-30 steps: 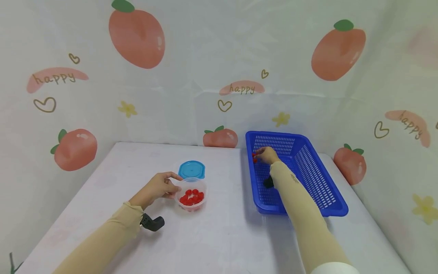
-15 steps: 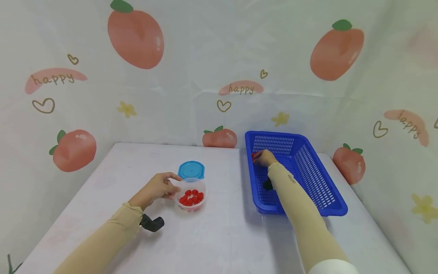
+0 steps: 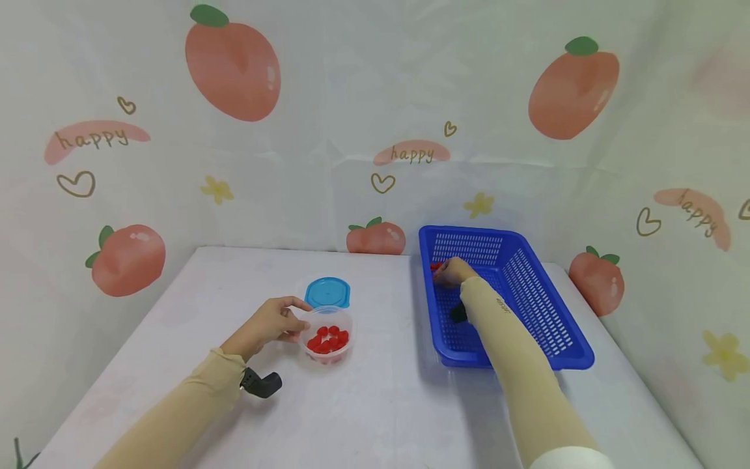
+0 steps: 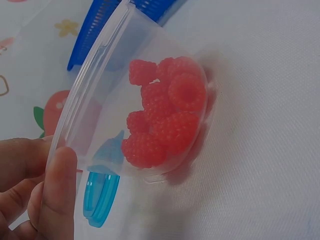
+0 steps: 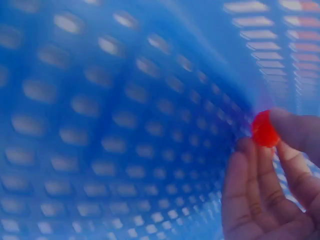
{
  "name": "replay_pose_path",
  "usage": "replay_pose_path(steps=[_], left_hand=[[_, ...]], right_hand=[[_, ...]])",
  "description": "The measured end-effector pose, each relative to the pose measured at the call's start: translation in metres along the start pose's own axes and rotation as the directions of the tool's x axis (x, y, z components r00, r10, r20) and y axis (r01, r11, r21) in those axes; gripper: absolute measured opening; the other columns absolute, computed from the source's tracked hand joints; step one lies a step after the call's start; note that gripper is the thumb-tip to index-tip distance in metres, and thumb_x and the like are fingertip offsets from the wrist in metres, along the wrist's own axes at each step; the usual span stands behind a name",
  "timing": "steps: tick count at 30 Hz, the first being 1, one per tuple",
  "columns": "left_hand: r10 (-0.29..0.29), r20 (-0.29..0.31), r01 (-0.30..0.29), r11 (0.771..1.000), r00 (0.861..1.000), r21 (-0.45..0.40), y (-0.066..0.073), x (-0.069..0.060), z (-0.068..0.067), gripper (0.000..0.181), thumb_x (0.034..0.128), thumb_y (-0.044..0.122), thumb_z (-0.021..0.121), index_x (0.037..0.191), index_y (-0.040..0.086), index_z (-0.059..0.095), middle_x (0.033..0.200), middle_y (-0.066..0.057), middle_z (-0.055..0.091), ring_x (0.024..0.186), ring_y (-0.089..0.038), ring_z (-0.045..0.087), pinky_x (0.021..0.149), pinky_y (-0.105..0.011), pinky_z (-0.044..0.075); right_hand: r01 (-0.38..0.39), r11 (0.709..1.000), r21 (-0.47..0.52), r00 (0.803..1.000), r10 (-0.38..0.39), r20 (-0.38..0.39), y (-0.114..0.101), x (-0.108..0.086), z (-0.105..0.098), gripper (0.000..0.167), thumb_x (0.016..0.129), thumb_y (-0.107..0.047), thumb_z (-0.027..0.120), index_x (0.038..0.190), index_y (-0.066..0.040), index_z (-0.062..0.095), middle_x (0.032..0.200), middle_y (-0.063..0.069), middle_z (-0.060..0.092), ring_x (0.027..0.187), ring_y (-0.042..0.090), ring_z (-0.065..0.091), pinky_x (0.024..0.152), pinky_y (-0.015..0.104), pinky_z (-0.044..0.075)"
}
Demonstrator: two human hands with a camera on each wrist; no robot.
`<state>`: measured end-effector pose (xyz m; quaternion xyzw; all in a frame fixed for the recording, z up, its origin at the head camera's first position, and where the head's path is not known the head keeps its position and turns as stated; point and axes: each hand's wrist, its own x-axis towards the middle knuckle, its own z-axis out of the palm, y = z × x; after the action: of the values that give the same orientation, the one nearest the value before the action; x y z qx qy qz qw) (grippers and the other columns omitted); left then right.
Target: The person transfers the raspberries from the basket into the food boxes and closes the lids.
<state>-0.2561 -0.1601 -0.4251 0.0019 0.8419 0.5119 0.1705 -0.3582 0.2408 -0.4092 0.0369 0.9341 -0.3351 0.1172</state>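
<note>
My left hand holds the rim of a clear plastic tub between thumb and fingers. Several red raspberries lie in the bottom of the tub, which stands upright on the table. Over on the right, my right hand is down inside a blue basket, near its left wall. In the right wrist view, its thumb and fingers pinch one raspberry. More red fruit shows beside that hand; how much is hidden.
Just behind the tub lies a blue lid on the white-covered table. A printed white cloth hangs behind the table. The basket has raised, slotted walls on all sides.
My right hand has lowered slightly toward me inside the basket, its fingers drawing in at the red fruit. The left hand and tub stay in place.
</note>
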Motion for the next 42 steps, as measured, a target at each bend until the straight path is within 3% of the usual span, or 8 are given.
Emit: replay_pose_path(steps=[6,10,13,17,23,28,36,42], left_hand=[[-0.018,-0.004,0.018,1.0,1.0,-0.004,0.0,-0.001,0.001,0.041,0.0858,0.013,0.073,0.124,0.005,0.058,0.077,-0.009,0.059,0.063,-0.018,0.061,0.064,-0.026,0.057],[-0.01,0.0,0.01,1.0,1.0,0.0,0.001,-0.002,0.001,0.041,0.0861,0.012,0.072,0.124,0.005,0.058,0.077,-0.009,0.058,0.063,-0.018,0.061,0.064,-0.026,0.058],[-0.004,0.001,0.004,1.0,1.0,0.001,0.002,-0.001,0.0,0.041,0.0865,0.012,0.072,0.125,0.004,0.058,0.078,-0.009,0.058,0.063,-0.018,0.061,0.064,-0.026,0.058],[-0.014,-0.003,0.014,1.0,1.0,0.0,0.002,-0.001,0.001,0.041,0.0862,0.013,0.072,0.124,0.005,0.058,0.078,-0.009,0.059,0.064,-0.018,0.061,0.064,-0.026,0.058],[-0.012,-0.004,0.012,1.0,1.0,-0.003,0.003,-0.002,0.0,0.041,0.0863,0.012,0.072,0.124,0.005,0.058,0.077,-0.009,0.059,0.063,-0.018,0.062,0.064,-0.026,0.058],[-0.004,0.002,0.004,1.0,1.0,0.004,0.003,-0.003,0.0,0.04,0.0869,0.012,0.071,0.124,0.005,0.058,0.078,-0.009,0.059,0.063,-0.018,0.061,0.064,-0.026,0.057],[0.002,0.005,-0.002,1.0,1.0,-0.009,0.003,-0.004,0.0,0.04,0.0866,0.012,0.071,0.124,0.005,0.058,0.076,-0.008,0.059,0.062,-0.018,0.061,0.064,-0.026,0.057],[0.009,0.005,-0.009,1.0,1.0,-0.001,0.002,-0.002,0.0,0.04,0.0868,0.012,0.071,0.124,0.004,0.058,0.077,-0.008,0.059,0.063,-0.018,0.061,0.064,-0.026,0.057]], right_hand=[[0.032,0.999,0.03,0.999,-0.032,0.012,-0.002,-0.01,-0.012,0.015,0.088,-0.005,0.064,0.099,0.004,0.066,0.104,0.016,0.066,0.087,0.021,0.06,0.078,0.031,0.054],[0.046,0.977,0.206,0.998,-0.056,0.04,-0.007,-0.017,-0.02,0.024,0.092,-0.002,0.059,0.113,0.008,0.06,0.114,0.021,0.061,0.099,0.029,0.063,0.091,0.039,0.054],[0.062,0.947,0.315,0.997,-0.075,0.031,-0.012,-0.026,-0.028,0.03,0.094,-0.003,0.058,0.121,0.01,0.056,0.12,0.023,0.057,0.105,0.03,0.062,0.091,0.034,0.055],[0.11,0.933,0.344,0.994,-0.111,-0.018,-0.019,-0.047,-0.038,0.035,0.095,-0.007,0.059,0.126,0.008,0.054,0.125,0.023,0.054,0.113,0.032,0.059,0.091,0.029,0.054],[0.199,0.89,0.41,0.979,-0.162,-0.125,-0.035,-0.082,-0.047,0.035,0.097,-0.015,0.059,0.128,0.0,0.053,0.127,0.017,0.052,0.121,0.034,0.054,0.107,0.045,0.043],[0.283,0.858,0.429,0.955,-0.21,-0.21,-0.046,-0.108,-0.044,0.036,0.095,-0.024,0.063,0.127,-0.008,0.057,0.127,0.01,0.054,0.117,0.027,0.056,0.108,0.047,0.04],[0.415,0.713,0.565,0.909,-0.293,-0.297,-0.069,-0.139,-0.021,0.034,0.092,-0.017,0.066,0.122,-0.002,0.058,0.118,0.002,0.058,0.1,0.011,0.063,0.093,0.023,0.051],[0.463,0.641,0.612,0.886,-0.327,-0.328,-0.085,-0.158,0.001,0.032,0.091,-0.013,0.068,0.12,-0.002,0.059,0.117,0.004,0.059,0.101,0.013,0.064,0.09,0.02,0.053]])
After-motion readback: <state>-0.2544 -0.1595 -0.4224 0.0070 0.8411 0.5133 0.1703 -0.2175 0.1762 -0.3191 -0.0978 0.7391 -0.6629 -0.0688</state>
